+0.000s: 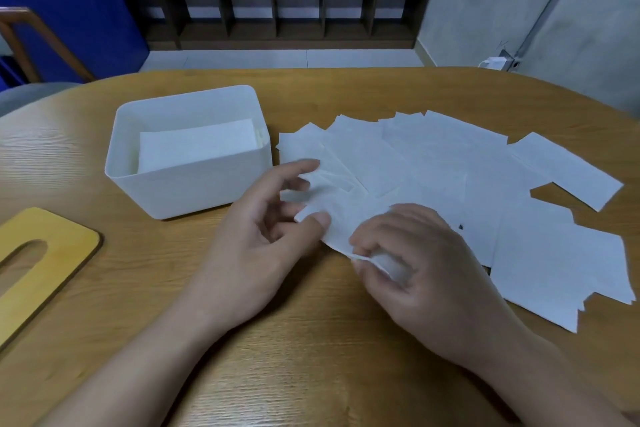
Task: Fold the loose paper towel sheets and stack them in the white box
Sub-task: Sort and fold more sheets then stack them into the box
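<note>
Several loose white paper towel sheets (pixel 450 170) lie fanned across the wooden table, right of centre. A white box (pixel 194 184) stands to their left, with a stack of folded sheets (pixel 197 146) inside it. My left hand (pixel 263 232) pinches the left edge of one sheet (pixel 343 218) between thumb and fingers. My right hand (pixel 415 263) grips the near corner of the same sheet, its fingers curled round the paper. Both hands are just right of the box's front corner.
A yellow wooden lid with an oval slot (pixel 38 260) lies at the table's left edge. Beyond the rounded far edge of the table (pixel 346 340) are a dark lattice shelf, a blue panel and a chair back.
</note>
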Motion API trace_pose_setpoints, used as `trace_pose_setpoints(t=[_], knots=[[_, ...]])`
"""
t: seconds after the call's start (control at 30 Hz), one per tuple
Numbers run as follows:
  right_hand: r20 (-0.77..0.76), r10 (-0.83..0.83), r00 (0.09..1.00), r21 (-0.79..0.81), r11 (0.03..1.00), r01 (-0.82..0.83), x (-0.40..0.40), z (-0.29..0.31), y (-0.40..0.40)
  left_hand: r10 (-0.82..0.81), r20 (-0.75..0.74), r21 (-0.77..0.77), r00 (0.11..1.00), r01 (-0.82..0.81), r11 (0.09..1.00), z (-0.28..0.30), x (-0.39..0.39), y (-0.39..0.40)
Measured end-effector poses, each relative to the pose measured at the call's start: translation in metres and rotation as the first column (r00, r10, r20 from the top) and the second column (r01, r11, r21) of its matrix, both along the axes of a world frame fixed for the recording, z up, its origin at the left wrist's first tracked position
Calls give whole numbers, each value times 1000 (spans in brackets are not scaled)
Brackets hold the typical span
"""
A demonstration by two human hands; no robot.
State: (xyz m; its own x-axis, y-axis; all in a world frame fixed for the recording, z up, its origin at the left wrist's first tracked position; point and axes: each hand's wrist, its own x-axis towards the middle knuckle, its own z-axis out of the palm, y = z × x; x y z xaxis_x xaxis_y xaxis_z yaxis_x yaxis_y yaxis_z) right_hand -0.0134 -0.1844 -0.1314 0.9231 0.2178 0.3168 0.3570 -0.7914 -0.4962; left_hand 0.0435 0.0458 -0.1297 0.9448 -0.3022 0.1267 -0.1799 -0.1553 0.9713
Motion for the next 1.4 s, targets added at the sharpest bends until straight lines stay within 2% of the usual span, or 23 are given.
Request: trace_pose_setpoints(t=[0.1, 0.13, 0.2, 0.3, 0.4, 0.47, 0.53, 0.63, 0.7, 0.8, 0.93, 1.23, 1.4], knots=[[-139, -55, 989, 240, 967, 87, -4, 13, -4, -89, 268, 311, 959, 1, 950, 2, -3, 8], [-177, -62, 982, 318, 941, 117, -4, 16, -4, -104, 329, 359, 939, -23, 933, 1, -3, 9], [-235, -46, 971, 449, 881, 151, -4, 21, -5, -101, 383, 353, 918, -45, 934, 2, -6, 11], [-285, -12, 958, 548, 819, 173, -4, 24, -5, -70, 307, 273, 949, -17, 962, 7, -12, 14], [-382, 10, 924, 584, 778, 233, -3, 26, -5, -50, 99, 206, 994, 29, 978, 15, -17, 18], [-424, 9, 906, 512, 827, 232, -2, 22, -4, -85, 26, 274, 996, 75, 959, 18, -15, 23], [-409, -35, 912, 355, 915, 194, -3, 16, -2, -114, -7, 395, 993, 107, 912, 17, -12, 28], [-282, -105, 954, 59, 990, 126, -5, 6, 3, -137, 18, 551, 990, 104, 828, 14, -10, 35], [-194, -100, 976, -54, 994, 91, -3, 1, 3, -156, 74, 641, 985, 73, 764, 11, -9, 38], [-121, -99, 988, -80, 993, 89, 3, -2, -3, -178, 158, 674, 971, 26, 738, 9, -7, 40], [-80, -170, 982, 56, 983, 174, 12, -4, -5, -223, 241, 647, 945, 15, 763, 10, -9, 35], [50, -154, 987, -125, 979, 160, 24, -13, -1, -439, 228, 685, 869, 178, 706, 2, -24, 12], [100, -150, 984, -170, 971, 166, 23, -14, -1, -454, 252, 704, 855, 160, 692, 2, -24, 17]])
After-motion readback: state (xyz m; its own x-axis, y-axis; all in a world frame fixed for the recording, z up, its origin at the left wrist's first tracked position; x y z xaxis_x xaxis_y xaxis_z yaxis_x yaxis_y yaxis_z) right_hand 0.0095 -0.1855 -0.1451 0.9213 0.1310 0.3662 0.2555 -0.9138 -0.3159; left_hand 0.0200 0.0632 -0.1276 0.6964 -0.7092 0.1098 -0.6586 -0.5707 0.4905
